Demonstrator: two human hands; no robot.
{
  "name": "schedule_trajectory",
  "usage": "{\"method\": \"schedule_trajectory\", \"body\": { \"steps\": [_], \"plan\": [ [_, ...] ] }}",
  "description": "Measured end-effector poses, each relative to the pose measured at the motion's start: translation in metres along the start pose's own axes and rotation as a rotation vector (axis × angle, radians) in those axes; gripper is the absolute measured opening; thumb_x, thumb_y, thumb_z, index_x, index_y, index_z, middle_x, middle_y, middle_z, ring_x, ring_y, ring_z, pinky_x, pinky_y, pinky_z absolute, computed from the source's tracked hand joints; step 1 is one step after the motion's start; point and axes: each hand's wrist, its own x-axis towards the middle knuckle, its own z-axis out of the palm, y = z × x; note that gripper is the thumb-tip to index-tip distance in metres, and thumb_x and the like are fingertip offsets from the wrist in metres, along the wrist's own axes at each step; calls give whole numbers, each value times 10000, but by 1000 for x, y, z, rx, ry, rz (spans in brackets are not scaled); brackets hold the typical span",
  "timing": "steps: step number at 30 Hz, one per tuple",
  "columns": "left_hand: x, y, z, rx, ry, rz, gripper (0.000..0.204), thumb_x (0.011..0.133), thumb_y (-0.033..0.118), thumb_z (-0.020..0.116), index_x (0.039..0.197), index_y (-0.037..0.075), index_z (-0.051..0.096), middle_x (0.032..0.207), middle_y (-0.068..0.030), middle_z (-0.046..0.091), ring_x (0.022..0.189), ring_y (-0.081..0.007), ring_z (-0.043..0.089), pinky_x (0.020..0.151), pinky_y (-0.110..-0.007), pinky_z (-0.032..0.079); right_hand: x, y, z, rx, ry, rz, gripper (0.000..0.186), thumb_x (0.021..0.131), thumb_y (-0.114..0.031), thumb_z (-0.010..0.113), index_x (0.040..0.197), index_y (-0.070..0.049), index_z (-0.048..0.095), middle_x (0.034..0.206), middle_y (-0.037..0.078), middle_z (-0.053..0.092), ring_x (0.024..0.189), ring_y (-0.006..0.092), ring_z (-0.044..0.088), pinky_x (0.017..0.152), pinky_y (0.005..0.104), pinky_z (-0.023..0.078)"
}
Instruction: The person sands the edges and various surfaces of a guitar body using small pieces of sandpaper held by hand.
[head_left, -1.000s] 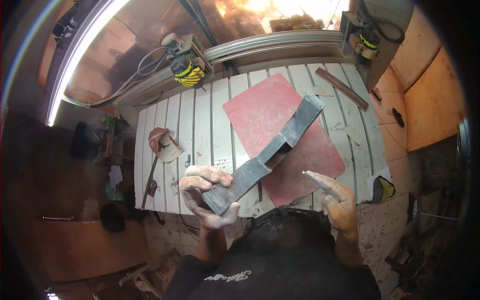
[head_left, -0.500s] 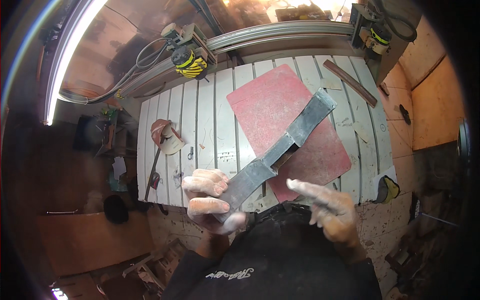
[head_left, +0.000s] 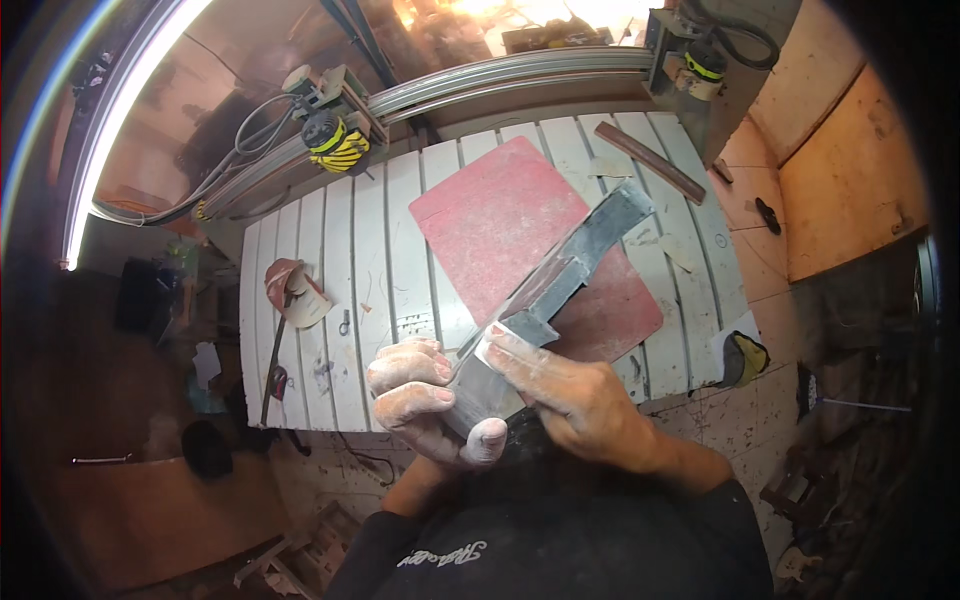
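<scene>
A long dark-grey piece (head_left: 617, 218) with a raised, angular middle slants above the table, its far end pointing right. My left hand (head_left: 425, 400), dusted white, is closed around its near end, with the thumb at the lower edge and the fingers along the left side. My right hand (head_left: 565, 395) presses its fingertips onto the piece beside the raised part. Under those fingers shows the pale edge of a small flat pad (head_left: 486, 352), which looks like folded sandpaper; most of it is hidden.
A slatted white table (head_left: 375, 260) carries a pink-red mat (head_left: 490, 215), a curled reddish-brown sheet (head_left: 298, 292) and a brown bar (head_left: 650, 163). Behind them runs a metal rail (head_left: 510, 82) with a yellow-black machine head (head_left: 335, 140). A yellow-grey object (head_left: 745, 358) lies at the right corner.
My right hand has come in from the right, from apart to pressing on the grey piece. The piece has rolled in my left hand, showing another face. The view has shifted slightly.
</scene>
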Motion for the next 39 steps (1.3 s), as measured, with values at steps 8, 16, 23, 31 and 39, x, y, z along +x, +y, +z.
{"method": "schedule_trajectory", "body": {
  "steps": [8, 16, 23, 31, 39],
  "plan": [
    [6, 13, 4, -56, -24, -67, 357, 820, 227, 782, 999, 107, 497, 943, -74, 534, 864, -211, 535, 808, -404, 497, -10, 9, -1, -278, 145, -194, 684, 765, 78, 595, 1430, -82, 595, 1471, 142, 580, 1128, 307, 709, 833, 359, 625],
    [9, 25, 9, -222, -188, -228, 235, 701, -30, 696, 870, 52, 555, 751, -84, 625, 696, -186, 625, 669, -329, 530, -6, -3, -2, -327, 255, -85, 643, 777, 69, 604, 1399, -91, 618, 1447, 138, 595, 1133, 313, 703, 856, 357, 616],
    [12, 13, -6, -201, -50, -293, 209, 724, -34, 664, 863, 50, 532, 757, -87, 609, 690, -168, 620, 662, -307, 528, -19, -11, -36, -333, 448, -227, 554, 799, 119, 538, 1302, -51, 694, 1348, 181, 664, 1169, 319, 692, 963, 359, 579],
    [8, 17, -2, -167, -145, -249, 265, 682, -51, 694, 872, 59, 547, 746, -76, 620, 673, -175, 625, 638, -290, 508, 18, 17, -53, -612, 603, -289, 556, 785, 79, 583, 1297, -96, 707, 1331, 157, 676, 997, 314, 744, 809, 364, 622],
    [5, 15, -5, -161, -125, -256, 259, 677, -48, 690, 867, 60, 552, 736, -76, 616, 663, -175, 624, 629, -300, 509, 22, 48, -65, -623, 678, -220, 588, 785, 115, 526, 1306, -88, 707, 1304, 191, 687, 1009, 318, 747, 817, 377, 602]
  ]
}}
